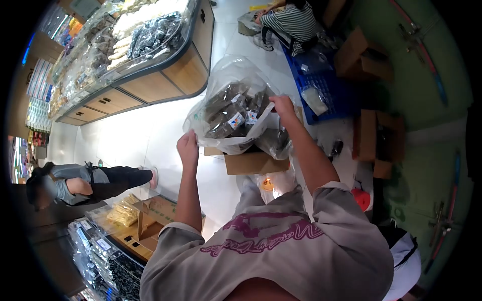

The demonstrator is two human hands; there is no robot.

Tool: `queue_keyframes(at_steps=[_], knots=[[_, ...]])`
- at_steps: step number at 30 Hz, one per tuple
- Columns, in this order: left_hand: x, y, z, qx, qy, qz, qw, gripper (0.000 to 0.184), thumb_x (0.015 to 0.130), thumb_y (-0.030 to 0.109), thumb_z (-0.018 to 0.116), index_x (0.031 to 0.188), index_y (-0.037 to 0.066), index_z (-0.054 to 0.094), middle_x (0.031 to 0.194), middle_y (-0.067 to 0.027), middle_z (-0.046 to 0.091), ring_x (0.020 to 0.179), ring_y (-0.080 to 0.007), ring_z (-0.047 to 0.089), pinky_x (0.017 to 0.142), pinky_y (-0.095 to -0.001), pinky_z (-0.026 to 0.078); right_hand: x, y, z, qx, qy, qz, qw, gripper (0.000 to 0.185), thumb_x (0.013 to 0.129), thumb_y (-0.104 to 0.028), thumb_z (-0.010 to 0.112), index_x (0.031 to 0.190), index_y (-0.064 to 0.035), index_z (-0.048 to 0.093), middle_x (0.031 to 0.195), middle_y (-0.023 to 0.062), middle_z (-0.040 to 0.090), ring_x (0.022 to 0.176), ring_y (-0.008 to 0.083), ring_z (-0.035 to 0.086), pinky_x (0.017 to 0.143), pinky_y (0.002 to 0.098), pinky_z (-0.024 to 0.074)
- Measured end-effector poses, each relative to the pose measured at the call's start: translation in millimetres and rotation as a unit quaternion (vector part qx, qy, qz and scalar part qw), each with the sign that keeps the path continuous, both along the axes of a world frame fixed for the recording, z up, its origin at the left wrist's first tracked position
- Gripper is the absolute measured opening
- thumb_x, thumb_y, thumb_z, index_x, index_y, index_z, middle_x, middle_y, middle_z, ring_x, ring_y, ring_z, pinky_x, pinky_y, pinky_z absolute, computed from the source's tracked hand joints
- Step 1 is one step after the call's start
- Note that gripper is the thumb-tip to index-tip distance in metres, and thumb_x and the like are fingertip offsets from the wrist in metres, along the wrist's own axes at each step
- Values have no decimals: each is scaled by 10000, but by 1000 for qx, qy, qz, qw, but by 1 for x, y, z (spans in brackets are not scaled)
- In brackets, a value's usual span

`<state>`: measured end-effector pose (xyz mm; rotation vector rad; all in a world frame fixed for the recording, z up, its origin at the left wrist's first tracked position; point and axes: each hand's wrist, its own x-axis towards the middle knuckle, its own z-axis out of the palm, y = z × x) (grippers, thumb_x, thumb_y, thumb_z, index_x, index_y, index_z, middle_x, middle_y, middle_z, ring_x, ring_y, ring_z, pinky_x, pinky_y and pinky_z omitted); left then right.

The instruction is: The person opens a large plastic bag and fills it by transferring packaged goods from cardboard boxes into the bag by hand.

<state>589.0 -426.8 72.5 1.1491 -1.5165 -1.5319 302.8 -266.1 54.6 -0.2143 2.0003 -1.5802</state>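
A large clear plastic bag [223, 72] hangs wide at its mouth in front of me. Inside lie several dark brown packets [221, 123], some with white and blue labels [236, 120]. My left hand [188, 145] is closed on the near left part of the bag's rim. On the right side, my right hand [283, 109] pinches the rim too. Beneath the bag stands a cardboard box [256, 164] with its flaps spread. How far the bag reaches into the box is hidden.
A curved display counter [173, 75] piled with packaged goods stands at upper left. A person [75, 184] stands at left; another [293, 22] crouches at the top. Blue plastic pallets [321, 83] and cardboard boxes [364, 55] line the right. Another carton [158, 215] sits at lower left.
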Motion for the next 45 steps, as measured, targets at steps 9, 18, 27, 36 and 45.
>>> queue_keyframes(at_steps=[9,18,27,36,45], knots=[[18,-24,-110,-109,-302,-97,942,431,862,326,508,645,-35,598,588,-207,563,563,-335,554,567,-422,408,11,2,-97,93,-79,41,992,265,790,-166,528,717,82,589,628,156,619,485,223,586,421,319,416],[70,-9,-95,-55,-382,-100,917,435,863,336,498,646,-26,599,584,-186,568,574,-321,564,585,-413,416,51,22,-58,203,51,216,954,306,743,-215,547,667,73,612,534,154,603,433,262,584,484,359,492],[111,31,-131,-71,-405,-102,906,408,889,314,469,736,-42,595,695,-244,581,692,-400,574,647,-448,427,113,16,-26,284,457,277,796,781,670,-19,587,1374,-222,314,1345,193,327,1195,366,366,902,472,396],[106,15,-126,0,-242,30,970,396,912,228,468,611,-26,505,512,-60,451,491,-153,377,495,-334,322,95,-35,-79,126,277,262,916,401,709,18,477,1082,-68,600,1015,243,584,939,403,562,838,429,458],[17,4,18,82,-23,66,994,353,915,232,496,604,65,493,523,32,422,476,-55,337,435,-253,270,22,-46,40,117,274,121,947,270,732,-37,494,949,24,643,916,220,637,889,328,624,814,359,469]])
